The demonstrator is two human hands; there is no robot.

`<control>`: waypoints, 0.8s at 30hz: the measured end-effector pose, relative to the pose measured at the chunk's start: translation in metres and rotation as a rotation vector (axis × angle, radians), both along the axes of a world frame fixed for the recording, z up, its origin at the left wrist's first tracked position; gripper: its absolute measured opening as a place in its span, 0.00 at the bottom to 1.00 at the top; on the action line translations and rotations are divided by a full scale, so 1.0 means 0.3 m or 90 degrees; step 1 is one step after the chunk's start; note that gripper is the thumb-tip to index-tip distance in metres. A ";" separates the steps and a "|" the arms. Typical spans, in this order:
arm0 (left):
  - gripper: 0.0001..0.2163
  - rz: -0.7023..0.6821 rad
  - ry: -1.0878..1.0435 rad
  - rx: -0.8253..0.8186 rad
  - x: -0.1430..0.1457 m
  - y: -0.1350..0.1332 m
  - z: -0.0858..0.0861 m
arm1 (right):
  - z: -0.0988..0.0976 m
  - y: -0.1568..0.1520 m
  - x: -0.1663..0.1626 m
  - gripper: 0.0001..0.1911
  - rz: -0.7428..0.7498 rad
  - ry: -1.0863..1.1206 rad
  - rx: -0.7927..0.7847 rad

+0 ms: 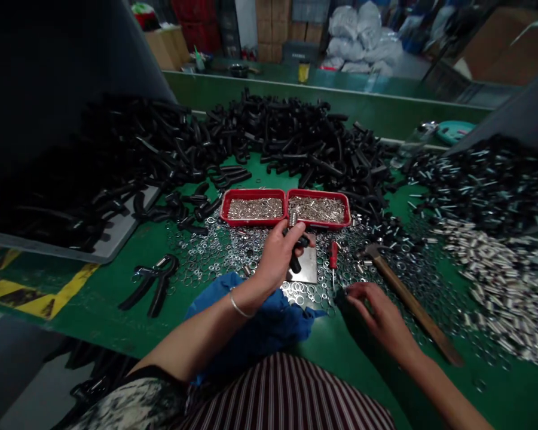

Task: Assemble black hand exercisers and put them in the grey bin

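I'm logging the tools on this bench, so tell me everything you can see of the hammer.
The hammer has a long, straight brown handle that looks wooden and a grey, metallic-looking head, too blurred to give its exact shape. It lies slantwise on the green table, right of the red-handled screwdriver, head away from the person, handle end nearer and further right. Small metal rings lie around it. Neither hand holds it; the right hand is to its left.

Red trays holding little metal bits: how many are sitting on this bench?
2. The left tray and right tray sit side by side beyond the left hand. Others could be hidden under the black parts.
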State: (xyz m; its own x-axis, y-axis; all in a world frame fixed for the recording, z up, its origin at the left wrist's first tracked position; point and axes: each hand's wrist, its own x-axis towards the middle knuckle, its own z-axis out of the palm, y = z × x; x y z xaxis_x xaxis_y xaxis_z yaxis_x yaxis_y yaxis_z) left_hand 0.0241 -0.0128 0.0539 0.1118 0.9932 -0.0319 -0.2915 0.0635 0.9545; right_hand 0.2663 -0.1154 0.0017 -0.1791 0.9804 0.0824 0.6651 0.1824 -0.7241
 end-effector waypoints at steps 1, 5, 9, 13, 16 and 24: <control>0.12 0.005 0.033 0.025 0.005 -0.010 -0.011 | 0.014 0.031 -0.036 0.08 -0.063 0.076 -0.005; 0.12 -0.007 0.184 0.096 -0.017 -0.037 -0.087 | 0.027 0.168 -0.225 0.18 -0.173 0.484 -0.176; 0.11 0.010 0.267 0.111 -0.058 -0.031 -0.160 | -0.009 0.259 -0.369 0.17 -0.119 0.754 -0.387; 0.11 0.017 0.323 0.126 -0.081 -0.010 -0.194 | -0.030 0.278 -0.396 0.15 -0.101 0.817 -0.479; 0.10 0.024 0.343 0.140 -0.084 -0.003 -0.202 | -0.028 0.273 -0.379 0.15 -0.110 0.810 -0.462; 0.10 -0.024 0.361 0.174 -0.097 0.007 -0.197 | -0.015 0.286 -0.350 0.15 -0.032 0.602 -0.332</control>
State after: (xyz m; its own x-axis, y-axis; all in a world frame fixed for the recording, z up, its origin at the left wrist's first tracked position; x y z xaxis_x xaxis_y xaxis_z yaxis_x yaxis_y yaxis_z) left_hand -0.0051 -0.0108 -0.0051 0.1868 0.9696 0.1582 0.2616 -0.2043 0.9433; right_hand 0.1612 -0.0295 -0.0028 -0.2210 0.9392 -0.2629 -0.2065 -0.3085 -0.9285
